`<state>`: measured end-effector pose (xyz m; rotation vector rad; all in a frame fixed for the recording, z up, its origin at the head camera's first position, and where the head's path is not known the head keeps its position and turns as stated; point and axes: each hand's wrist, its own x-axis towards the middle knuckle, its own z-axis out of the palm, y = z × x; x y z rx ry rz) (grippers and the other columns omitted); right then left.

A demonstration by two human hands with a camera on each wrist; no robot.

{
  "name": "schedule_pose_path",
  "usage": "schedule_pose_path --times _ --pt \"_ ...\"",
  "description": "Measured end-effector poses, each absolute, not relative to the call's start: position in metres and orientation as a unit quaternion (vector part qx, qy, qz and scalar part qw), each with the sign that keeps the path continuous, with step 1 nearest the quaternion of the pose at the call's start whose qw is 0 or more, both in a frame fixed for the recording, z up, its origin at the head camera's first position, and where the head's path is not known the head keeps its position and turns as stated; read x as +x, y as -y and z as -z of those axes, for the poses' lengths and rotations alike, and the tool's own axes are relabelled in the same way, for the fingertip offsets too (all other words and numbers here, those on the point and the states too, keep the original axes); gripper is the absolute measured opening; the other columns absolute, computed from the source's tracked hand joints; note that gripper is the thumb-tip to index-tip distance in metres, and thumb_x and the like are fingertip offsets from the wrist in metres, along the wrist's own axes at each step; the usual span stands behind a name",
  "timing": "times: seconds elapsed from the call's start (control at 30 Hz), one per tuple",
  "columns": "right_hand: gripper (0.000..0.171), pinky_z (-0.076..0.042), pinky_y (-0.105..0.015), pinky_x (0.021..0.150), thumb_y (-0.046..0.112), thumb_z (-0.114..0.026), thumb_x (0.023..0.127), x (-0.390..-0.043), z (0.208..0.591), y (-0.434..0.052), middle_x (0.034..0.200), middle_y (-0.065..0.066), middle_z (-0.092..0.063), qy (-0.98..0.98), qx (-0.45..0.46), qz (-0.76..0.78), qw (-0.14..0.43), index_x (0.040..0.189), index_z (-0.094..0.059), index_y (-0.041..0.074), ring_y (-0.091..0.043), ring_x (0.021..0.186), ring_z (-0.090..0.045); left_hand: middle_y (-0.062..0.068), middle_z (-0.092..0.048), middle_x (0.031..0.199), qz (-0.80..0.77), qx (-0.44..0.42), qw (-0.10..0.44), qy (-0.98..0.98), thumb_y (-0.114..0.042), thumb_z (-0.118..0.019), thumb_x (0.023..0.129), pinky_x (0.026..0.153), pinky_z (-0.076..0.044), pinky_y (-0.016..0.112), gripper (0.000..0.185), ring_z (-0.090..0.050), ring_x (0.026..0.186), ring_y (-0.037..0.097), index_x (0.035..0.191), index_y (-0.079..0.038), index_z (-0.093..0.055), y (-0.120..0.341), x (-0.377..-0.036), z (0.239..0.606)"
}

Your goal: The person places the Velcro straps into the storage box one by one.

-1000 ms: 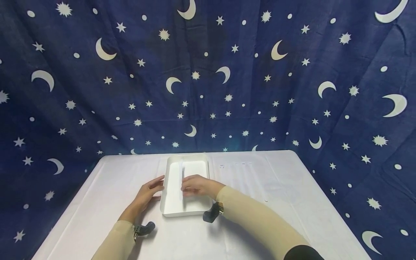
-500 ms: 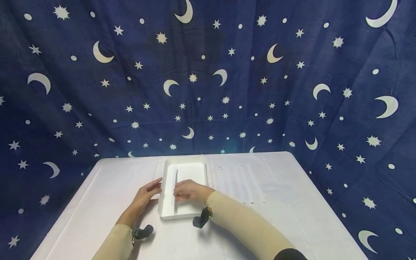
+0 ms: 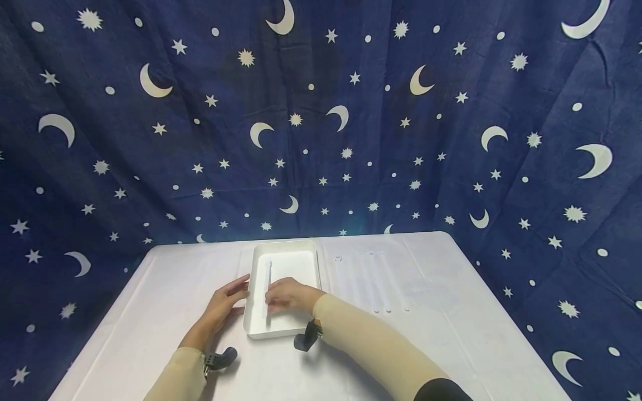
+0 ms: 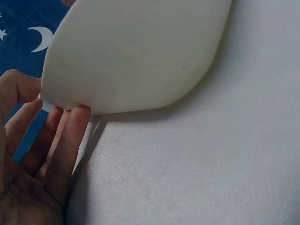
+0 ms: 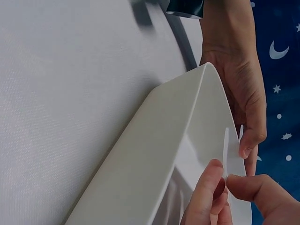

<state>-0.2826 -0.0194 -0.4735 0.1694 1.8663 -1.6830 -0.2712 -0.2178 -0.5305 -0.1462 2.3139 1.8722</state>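
Observation:
A shallow white tray [image 3: 297,264] lies on the table. My left hand [image 3: 223,301] is at its left side; in the left wrist view the fingertips [image 4: 77,112] touch the outer wall. Inside the tray, my right hand [image 3: 288,294] pinches a slim white stick [image 3: 268,271] that runs lengthwise near the left wall. Thumb and fingers meet on the stick [image 5: 226,150] in the right wrist view, its lower part hidden by them. The far end looks slightly wider, too small to make out further.
Right of the tray, several thin white strips [image 3: 376,284] lie side by side on the white tablecloth [image 3: 451,334], faint against it. A dark blue curtain [image 3: 321,139] with moons and stars hangs behind the table. Each wrist carries a black camera mount [image 3: 220,358].
My right hand has carried the stick leftward across the tray, closer to the left wall, and the stick appears lower. The left hand keeps its place at the tray's side.

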Motion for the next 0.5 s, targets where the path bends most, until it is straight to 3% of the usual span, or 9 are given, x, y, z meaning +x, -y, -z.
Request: schedule_pose_path --times 0.3,0.5 --pt "0.035 -0.064 -0.032 0.077 -0.016 -0.063 0.074 -0.282 0.476 0.028 0.09 -0.017 -0.065 -0.712 0.056 0.635 0.294 0.108 -0.061 -0.007 -0.035 0.093 -0.072 0.023 -0.039 0.153 -0.621 -0.056 0.083 -0.778 -0.017 -0.064 0.09 0.088 -0.061 0.041 0.064 -0.041 0.137 0.045 0.15 -0.012 -0.041 0.218 -0.272 0.53" --pt "0.032 -0.065 -0.03 0.068 -0.019 -0.062 0.071 -0.283 0.485 0.03 0.087 -0.021 -0.065 -0.723 0.037 0.63 0.281 0.101 -0.059 -0.009 -0.034 0.082 -0.073 0.024 -0.04 0.152 -0.618 -0.06 0.083 -0.78 -0.016 -0.063 0.09 0.088 -0.061 0.042 0.064 -0.043 0.135 0.045 0.149 -0.012 -0.041 0.217 -0.272 0.531"
